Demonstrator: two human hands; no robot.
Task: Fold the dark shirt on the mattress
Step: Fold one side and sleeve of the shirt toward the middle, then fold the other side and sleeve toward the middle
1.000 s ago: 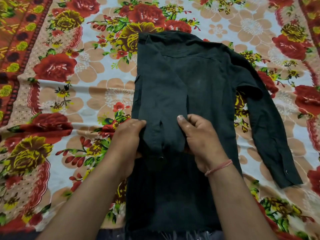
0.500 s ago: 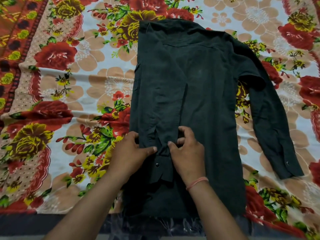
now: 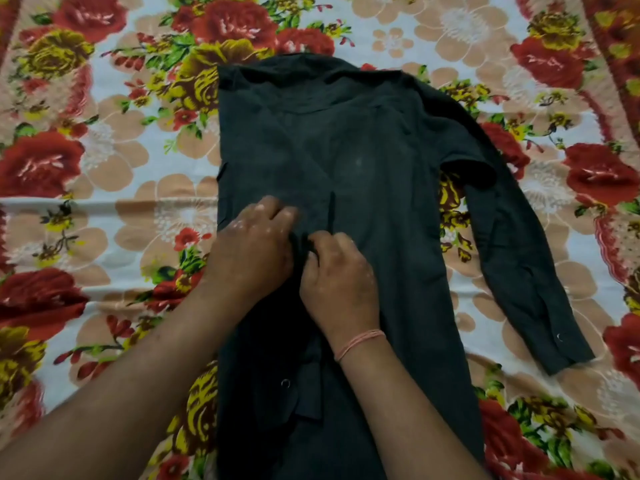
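Observation:
The dark shirt (image 3: 363, 161) lies back-up on the mattress, collar at the far end. Its left side and left sleeve are folded in over the back, and that sleeve runs down the middle to a cuff near the bottom. The right sleeve (image 3: 526, 271) lies spread out to the right, cuff toward me. My left hand (image 3: 252, 251) presses on the folded sleeve at the shirt's middle, fingers bent into the cloth. My right hand (image 3: 341, 278) sits right beside it, fingertips pinching the same sleeve fabric. A thin thread band circles my right wrist.
The mattress is covered by a floral sheet (image 3: 104, 209) with red and yellow flowers, creased across the left. Sheet shows all around the shirt, widest on the left. A red patterned border (image 3: 623, 64) runs along the far right.
Both hands have slid up the folded sleeve, away from its cuff toward the shirt's middle. The cuff with its button now lies uncovered below my wrists. The view has moved closer.

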